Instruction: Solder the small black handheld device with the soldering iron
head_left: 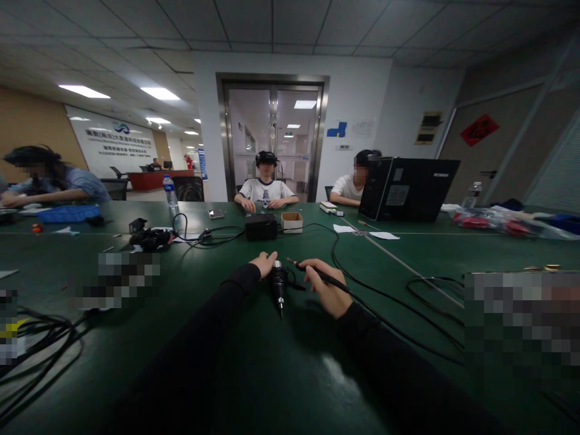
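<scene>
Black plug [278, 285] with a metal tip lies on the green desk [254, 374], its long axis running toward the person, tip nearest. Left hand [264, 264] curls its fingers against its far end. Right hand [326, 289] pinches a thin black pen-like tool [317, 275], tip aimed left and away. Open desk spreads in front; cables [408, 314] trail right.
</scene>
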`<action>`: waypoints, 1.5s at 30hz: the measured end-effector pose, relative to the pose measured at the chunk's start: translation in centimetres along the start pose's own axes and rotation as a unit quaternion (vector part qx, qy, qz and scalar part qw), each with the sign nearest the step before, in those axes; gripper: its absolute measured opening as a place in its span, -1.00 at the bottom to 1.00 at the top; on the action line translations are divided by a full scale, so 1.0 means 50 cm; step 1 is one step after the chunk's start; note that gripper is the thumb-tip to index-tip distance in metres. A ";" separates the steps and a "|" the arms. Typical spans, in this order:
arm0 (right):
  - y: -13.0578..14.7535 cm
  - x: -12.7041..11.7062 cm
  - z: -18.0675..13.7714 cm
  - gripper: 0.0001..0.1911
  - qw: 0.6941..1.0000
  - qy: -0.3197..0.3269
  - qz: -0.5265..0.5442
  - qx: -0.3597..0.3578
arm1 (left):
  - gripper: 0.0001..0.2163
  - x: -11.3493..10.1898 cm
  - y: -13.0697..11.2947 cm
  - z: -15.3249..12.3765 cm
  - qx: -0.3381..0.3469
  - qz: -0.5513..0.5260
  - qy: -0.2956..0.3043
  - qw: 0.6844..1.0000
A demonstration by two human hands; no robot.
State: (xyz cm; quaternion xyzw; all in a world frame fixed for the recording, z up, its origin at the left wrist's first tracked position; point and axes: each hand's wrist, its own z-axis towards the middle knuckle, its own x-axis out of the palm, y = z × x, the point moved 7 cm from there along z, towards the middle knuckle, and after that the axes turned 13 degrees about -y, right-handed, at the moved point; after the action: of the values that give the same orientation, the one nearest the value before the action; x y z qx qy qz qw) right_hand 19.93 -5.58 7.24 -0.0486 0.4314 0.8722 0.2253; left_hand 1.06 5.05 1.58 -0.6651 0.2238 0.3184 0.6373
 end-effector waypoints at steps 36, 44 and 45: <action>0.017 0.023 -0.020 -0.72 0.997 0.055 -0.029 -0.039 | -0.75 0.035 0.021 0.031 0.145 -0.355 -0.077 0.920; 0.013 0.025 -0.020 -0.71 0.997 0.061 -0.031 -0.039 | -0.77 0.034 0.020 0.031 0.141 -0.376 -0.080 0.912; 0.013 0.025 -0.020 -0.71 0.997 0.062 -0.032 -0.040 | -0.77 0.033 0.020 0.030 0.140 -0.378 -0.080 0.912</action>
State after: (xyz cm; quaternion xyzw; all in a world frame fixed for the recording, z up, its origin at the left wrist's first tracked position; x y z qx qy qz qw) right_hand 18.42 -6.25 6.74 -0.1255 0.4072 0.8766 0.2238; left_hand 1.30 6.64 -0.29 -0.5764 -0.0538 0.0719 0.8122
